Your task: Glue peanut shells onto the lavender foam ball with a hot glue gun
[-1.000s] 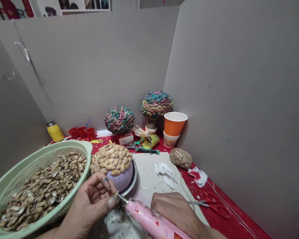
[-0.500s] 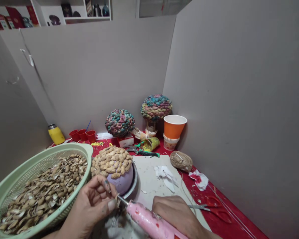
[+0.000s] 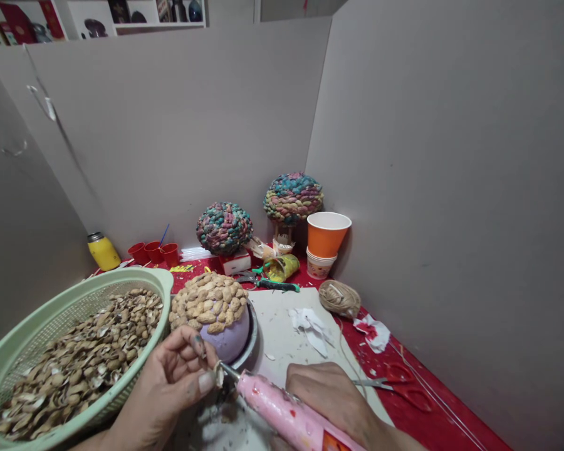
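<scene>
Head view: a piece of peanut shell (image 3: 219, 374) is pinched between the thumb and fingertips of the left hand (image 3: 172, 381), the remaining fingers being curled inward. A pink glue gun (image 3: 277, 404) is gripped by the right hand (image 3: 329, 394), the fingers of which are closed around its body; the fingertips are partly hidden. The metal nozzle (image 3: 229, 371) is directed toward the left hand, its tip at the shell piece — whether contact is made cannot be told.

A lilac ball (image 3: 229, 338) is seated in a metal bowl (image 3: 252, 341), just beyond the left hand. Its upper part is covered with peanut shells (image 3: 211, 299); the lilac surface is exposed on the lower front. To the left of the ball, a green basket (image 3: 167, 294) is placed, with loose shells (image 3: 75, 369) heaped inside.

A pale board (image 3: 275, 313) is laid on a red cloth (image 3: 455, 416). White scraps (image 3: 313, 329) are scattered on the board, and a coil of twine (image 3: 339, 299) is located at its far right corner. Red-handled scissors (image 3: 407, 388) are positioned near the right hand — blades over the board, handles on the cloth.
</scene>
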Tool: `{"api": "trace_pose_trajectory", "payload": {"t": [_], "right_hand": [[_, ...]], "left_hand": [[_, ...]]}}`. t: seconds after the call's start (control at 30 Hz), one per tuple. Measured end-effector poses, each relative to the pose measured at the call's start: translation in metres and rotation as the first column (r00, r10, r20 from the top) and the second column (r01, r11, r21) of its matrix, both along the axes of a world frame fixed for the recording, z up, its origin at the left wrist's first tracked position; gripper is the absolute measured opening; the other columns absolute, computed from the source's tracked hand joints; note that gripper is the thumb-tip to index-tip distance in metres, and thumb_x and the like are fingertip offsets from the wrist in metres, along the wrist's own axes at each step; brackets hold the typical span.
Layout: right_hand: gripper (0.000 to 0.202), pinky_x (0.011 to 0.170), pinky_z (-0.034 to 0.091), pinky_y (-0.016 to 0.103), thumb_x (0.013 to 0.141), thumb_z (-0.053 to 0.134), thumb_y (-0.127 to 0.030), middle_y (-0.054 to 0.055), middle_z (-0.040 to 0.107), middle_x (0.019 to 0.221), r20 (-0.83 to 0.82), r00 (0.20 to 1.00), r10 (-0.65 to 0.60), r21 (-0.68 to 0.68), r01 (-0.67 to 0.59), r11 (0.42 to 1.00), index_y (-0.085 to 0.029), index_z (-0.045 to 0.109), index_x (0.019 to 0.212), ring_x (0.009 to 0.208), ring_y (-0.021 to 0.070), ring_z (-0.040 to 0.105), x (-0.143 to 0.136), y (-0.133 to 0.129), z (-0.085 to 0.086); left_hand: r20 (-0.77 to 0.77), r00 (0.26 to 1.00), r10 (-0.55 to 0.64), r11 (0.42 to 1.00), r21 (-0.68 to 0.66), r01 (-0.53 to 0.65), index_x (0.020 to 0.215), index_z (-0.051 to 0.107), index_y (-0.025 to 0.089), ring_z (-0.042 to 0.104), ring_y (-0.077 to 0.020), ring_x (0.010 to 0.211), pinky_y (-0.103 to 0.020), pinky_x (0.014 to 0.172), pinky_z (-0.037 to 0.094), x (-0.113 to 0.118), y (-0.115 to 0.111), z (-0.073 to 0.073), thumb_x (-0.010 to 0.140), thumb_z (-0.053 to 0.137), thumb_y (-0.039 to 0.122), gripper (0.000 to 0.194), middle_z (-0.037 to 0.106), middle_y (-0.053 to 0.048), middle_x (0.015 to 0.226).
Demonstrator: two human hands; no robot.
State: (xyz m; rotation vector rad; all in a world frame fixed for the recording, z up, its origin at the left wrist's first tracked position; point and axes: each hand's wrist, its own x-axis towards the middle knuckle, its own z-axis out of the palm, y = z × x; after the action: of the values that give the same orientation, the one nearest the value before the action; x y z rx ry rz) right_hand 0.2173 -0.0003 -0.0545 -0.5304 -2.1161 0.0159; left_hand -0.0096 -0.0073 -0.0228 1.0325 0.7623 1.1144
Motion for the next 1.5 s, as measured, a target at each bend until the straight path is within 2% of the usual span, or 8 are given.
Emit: {"api": "trace_pose_trajectory", "payload": {"t": [0.13, 0.27, 0.4, 0.63, 0.77, 1.03, 1.33, 1.5], "right_hand": [[0.035, 0.042, 0.023, 0.026, 0.097, 0.046, -0.033, -0.006, 0.043, 0.051, 0.013, 1.000, -0.018, 0.012, 0.018, 1.000, -0.022, 0.041, 0.064, 0.043, 0.0091, 0.036, -0.0003, 0.0004, 0.0016], [0.038, 0.043, 0.022, 0.027, 0.099, 0.041, -0.033, -0.006, 0.042, 0.050, 0.037, 0.999, -0.035, -0.020, 0.036, 0.999, -0.022, 0.040, 0.063, 0.043, 0.0090, 0.037, 0.0019, 0.0003, 0.0023], [0.041, 0.042, 0.021, 0.026, 0.099, 0.044, -0.035, -0.006, 0.040, 0.048, 0.067, 0.996, -0.055, 0.031, 0.053, 0.998, -0.022, 0.038, 0.060, 0.042, 0.0090, 0.034, 0.0041, 0.0017, 0.0000], [0.044, 0.040, 0.020, 0.026, 0.100, 0.042, -0.038, -0.007, 0.036, 0.047, 0.020, 0.999, -0.044, 0.052, 0.043, 0.998, -0.023, 0.035, 0.058, 0.041, 0.0090, 0.029, 0.0012, 0.0014, 0.0043], [0.042, 0.041, 0.020, 0.026, 0.099, 0.041, -0.033, -0.007, 0.037, 0.048, 0.018, 0.998, -0.062, 0.035, 0.061, 0.997, -0.022, 0.036, 0.059, 0.041, 0.0088, 0.030, 0.0000, -0.0010, 0.0077], [0.041, 0.041, 0.021, 0.026, 0.098, 0.044, -0.037, -0.008, 0.036, 0.049, 0.002, 0.999, -0.042, 0.051, 0.042, 0.998, -0.023, 0.033, 0.060, 0.041, 0.0089, 0.031, 0.0006, 0.0012, 0.0047], [0.051, 0.040, 0.021, 0.025, 0.105, 0.023, -0.036, -0.006, 0.034, 0.045, 0.015, 0.998, -0.054, 0.081, 0.052, 0.995, -0.023, 0.032, 0.056, 0.039, 0.0094, 0.028, 0.0012, 0.0033, 0.0060], [0.048, 0.040, 0.021, 0.025, 0.102, 0.033, -0.039, -0.007, 0.035, 0.047, 0.030, 0.998, -0.061, 0.070, 0.059, 0.996, -0.023, 0.033, 0.056, 0.040, 0.0088, 0.029, 0.0021, 0.0029, 0.0021]], "left_hand": [[-0.010, 1.000, -0.015, 1.000, 0.013, 0.015, 0.084, 0.055, 0.020, 0.052, -0.0113, 0.071, -0.023, 0.069, 0.045, -0.0008, 0.0008, -0.0005, 0.076, 0.078, 0.024, 0.025, 0.061, 0.002, 0.078], [-0.025, 1.000, 0.000, 1.000, 0.006, 0.000, 0.085, 0.055, 0.020, 0.052, -0.0112, 0.071, -0.023, 0.069, 0.045, -0.0016, 0.0006, -0.0003, 0.076, 0.078, 0.023, 0.024, 0.061, 0.002, 0.079], [-0.032, 0.999, 0.019, 1.000, 0.008, -0.018, 0.085, 0.056, 0.020, 0.053, -0.0115, 0.072, -0.022, 0.069, 0.046, -0.0020, 0.0000, 0.0002, 0.075, 0.079, 0.023, 0.025, 0.061, 0.001, 0.080], [-0.041, 0.998, 0.046, 0.999, 0.015, -0.046, 0.085, 0.059, 0.019, 0.055, -0.0127, 0.075, -0.023, 0.071, 0.047, -0.0027, -0.0008, 0.0019, 0.074, 0.079, 0.024, 0.024, 0.062, 0.000, 0.081], [-0.037, 0.998, 0.050, 0.998, 0.032, -0.048, 0.085, 0.059, 0.019, 0.054, -0.0125, 0.074, -0.023, 0.070, 0.046, -0.0028, -0.0014, 0.0032, 0.074, 0.079, 0.023, 0.024, 0.062, 0.000, 0.081], [-0.045, 0.997, 0.062, 0.998, 0.033, -0.061, 0.088, 0.060, 0.021, 0.055, -0.0119, 0.076, -0.021, 0.072, 0.046, -0.0035, -0.0004, 0.0027, 0.074, 0.080, 0.025, 0.025, 0.063, 0.001, 0.082], [-0.042, 0.995, 0.091, 0.996, 0.016, -0.091, 0.088, 0.058, 0.021, 0.056, -0.0118, 0.077, -0.020, 0.073, 0.046, -0.0037, -0.0014, 0.0030, 0.072, 0.082, 0.026, 0.029, 0.064, 0.002, 0.081], [-0.054, 0.994, 0.096, 0.995, 0.028, -0.094, 0.086, 0.058, 0.021, 0.055, -0.0116, 0.077, -0.020, 0.073, 0.046, -0.0032, -0.0012, 0.0054, 0.072, 0.082, 0.028, 0.029, 0.063, 0.002, 0.080]]}}
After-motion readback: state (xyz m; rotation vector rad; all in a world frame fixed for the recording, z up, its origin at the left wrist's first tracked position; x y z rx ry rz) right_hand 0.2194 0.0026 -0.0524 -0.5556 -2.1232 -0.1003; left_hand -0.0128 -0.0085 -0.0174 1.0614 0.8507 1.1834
